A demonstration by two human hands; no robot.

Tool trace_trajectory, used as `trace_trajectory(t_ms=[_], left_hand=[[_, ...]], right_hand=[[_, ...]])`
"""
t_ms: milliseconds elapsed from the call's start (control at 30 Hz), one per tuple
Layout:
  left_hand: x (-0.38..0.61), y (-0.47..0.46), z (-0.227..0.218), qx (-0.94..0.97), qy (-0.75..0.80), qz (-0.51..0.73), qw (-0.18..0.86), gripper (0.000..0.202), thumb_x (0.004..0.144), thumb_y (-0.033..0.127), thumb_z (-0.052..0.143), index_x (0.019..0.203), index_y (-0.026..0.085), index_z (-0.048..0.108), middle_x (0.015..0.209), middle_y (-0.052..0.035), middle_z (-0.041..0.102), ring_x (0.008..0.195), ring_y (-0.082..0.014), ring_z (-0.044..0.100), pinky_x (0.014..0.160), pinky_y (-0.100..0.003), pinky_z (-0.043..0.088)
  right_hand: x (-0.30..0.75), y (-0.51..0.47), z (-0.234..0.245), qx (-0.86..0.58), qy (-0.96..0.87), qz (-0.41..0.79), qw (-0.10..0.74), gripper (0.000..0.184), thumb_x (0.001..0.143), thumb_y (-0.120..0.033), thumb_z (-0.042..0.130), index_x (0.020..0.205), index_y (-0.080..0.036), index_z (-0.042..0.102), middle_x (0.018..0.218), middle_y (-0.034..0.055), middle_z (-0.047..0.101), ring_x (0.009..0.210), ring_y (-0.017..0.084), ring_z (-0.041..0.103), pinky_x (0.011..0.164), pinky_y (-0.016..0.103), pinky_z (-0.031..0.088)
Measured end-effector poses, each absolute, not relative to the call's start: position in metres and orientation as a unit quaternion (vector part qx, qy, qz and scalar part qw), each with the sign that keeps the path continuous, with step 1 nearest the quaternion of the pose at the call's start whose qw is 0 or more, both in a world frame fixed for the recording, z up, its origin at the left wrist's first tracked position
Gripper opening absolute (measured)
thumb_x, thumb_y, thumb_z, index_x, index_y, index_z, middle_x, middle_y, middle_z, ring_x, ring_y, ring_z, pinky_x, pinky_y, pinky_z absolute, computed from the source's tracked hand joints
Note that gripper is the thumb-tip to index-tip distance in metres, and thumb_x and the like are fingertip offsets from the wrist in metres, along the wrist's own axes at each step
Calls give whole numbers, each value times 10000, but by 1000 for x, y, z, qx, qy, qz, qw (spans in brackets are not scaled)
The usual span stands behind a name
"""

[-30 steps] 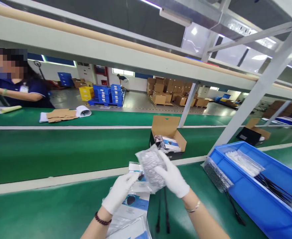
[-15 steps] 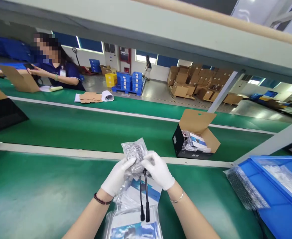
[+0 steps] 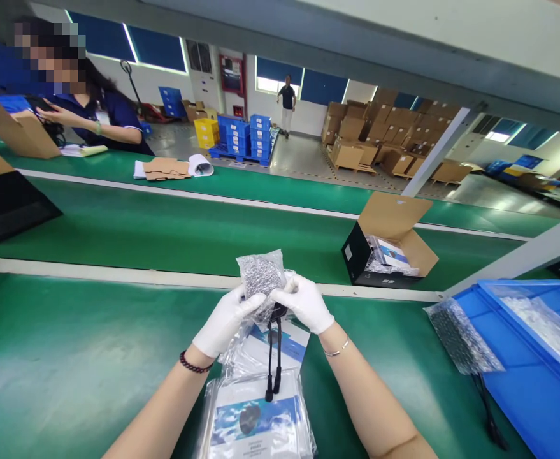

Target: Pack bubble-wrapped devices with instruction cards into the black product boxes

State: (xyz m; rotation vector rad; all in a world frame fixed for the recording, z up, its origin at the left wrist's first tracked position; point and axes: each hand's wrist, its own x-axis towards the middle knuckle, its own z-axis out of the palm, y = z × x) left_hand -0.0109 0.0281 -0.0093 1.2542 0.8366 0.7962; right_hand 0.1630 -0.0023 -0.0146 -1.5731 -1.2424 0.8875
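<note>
Between my gloved hands is a bubble-wrap pouch (image 3: pixel 262 275), held up above the green table. Two black cables (image 3: pixel 274 363) with connector ends hang out of its lower end, and a bit of a black part shows at the opening. My left hand (image 3: pixel 227 322) grips the pouch's left side, thumb across its front. On the right edge, by the cables, my right hand (image 3: pixel 304 303) pinches it with thumb and fingers. Below lie plastic-bagged booklets (image 3: pixel 255 417) with a blue picture, and another booklet (image 3: pixel 287 344) partly under the cables.
An open black box (image 3: pixel 382 274) with bagged items stands on the belt beyond the rail. At right, a blue bin (image 3: pixel 513 357) has another bubble-wrapped piece (image 3: pixel 464 335) on its edge. A co-worker (image 3: pixel 98 108) sits across the line. A slanted post (image 3: pixel 513 261) rises at right.
The view has tilted down slightly. My hands have shifted a little on the pouch, and more of the black part shows at its opening. The cables hang closer together.
</note>
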Motion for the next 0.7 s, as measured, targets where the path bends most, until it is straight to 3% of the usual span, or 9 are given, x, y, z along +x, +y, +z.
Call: trace_trajectory(t_ms=[167, 267, 333, 400, 500, 567, 633, 700], left_hand=[[-11, 31, -12, 550, 367, 354, 661, 605, 726, 463, 738, 1200, 102, 635, 1240, -131, 664, 1179, -345, 587, 1011, -430, 480], [-11, 34, -20, 557, 359, 363, 656, 525, 797, 461, 676, 1183, 107, 650, 1217, -137, 675, 1133, -330, 619, 993, -435, 492], [-12, 38, -30, 568, 353, 381, 638, 452, 868, 455, 580, 1167, 125, 662, 1160, -134, 699, 1052, -312, 662, 955, -454, 518], [-15, 45, -42, 583, 346, 408, 612, 356, 868, 403, 570, 1100, 164, 695, 1095, -118, 720, 1034, -309, 670, 976, -481, 506], [-22, 57, -64, 644, 347, 457, 507, 191, 739, 265, 678, 918, 229, 735, 1021, -94, 735, 1110, -328, 631, 1123, -508, 361], [-27, 62, -78, 720, 356, 472, 364, 173, 729, 233, 652, 881, 238, 735, 969, -98, 736, 1101, -340, 632, 1145, -534, 310], [-30, 62, -87, 785, 375, 435, 231, 256, 814, 247, 527, 974, 215, 724, 992, -114, 723, 1105, -326, 634, 1102, -534, 365], [-28, 58, -90, 777, 394, 415, 263, 341, 863, 258, 436, 1072, 189, 697, 1101, -126, 696, 1184, -307, 593, 1070, -491, 414]], right_hand=[[163, 0, -21, -623, -487, 384, 477, 349, 624, -346, 757, 555, -214, 441, 532, -88, 455, 539, 99, 411, 550, 250, 337], [158, 3, -24, -554, -408, 454, 566, 310, 610, -325, 787, 619, -210, 499, 570, -83, 491, 561, 107, 459, 582, 257, 378], [155, 4, -25, -442, -306, 555, 635, 262, 669, -368, 761, 791, -221, 582, 717, -39, 615, 684, 147, 574, 682, 291, 452], [152, 5, -24, -305, -223, 656, 654, 342, 758, -493, 673, 982, -244, 602, 975, 32, 690, 917, 202, 635, 847, 374, 482], [151, 2, -22, -178, -200, 738, 620, 554, 793, -697, 525, 1115, -252, 595, 1236, 83, 644, 1158, 256, 579, 1011, 480, 413], [150, -1, -22, -143, -202, 748, 616, 668, 766, -777, 477, 1150, -244, 596, 1307, 97, 611, 1229, 271, 540, 1049, 495, 378], [148, -2, -23, -122, -203, 741, 629, 714, 735, -806, 480, 1152, -240, 606, 1362, 100, 577, 1292, 267, 493, 1079, 483, 350], [146, -1, -23, -126, -212, 731, 636, 663, 723, -777, 536, 1114, -250, 628, 1361, 81, 584, 1310, 255, 481, 1096, 475, 335]])
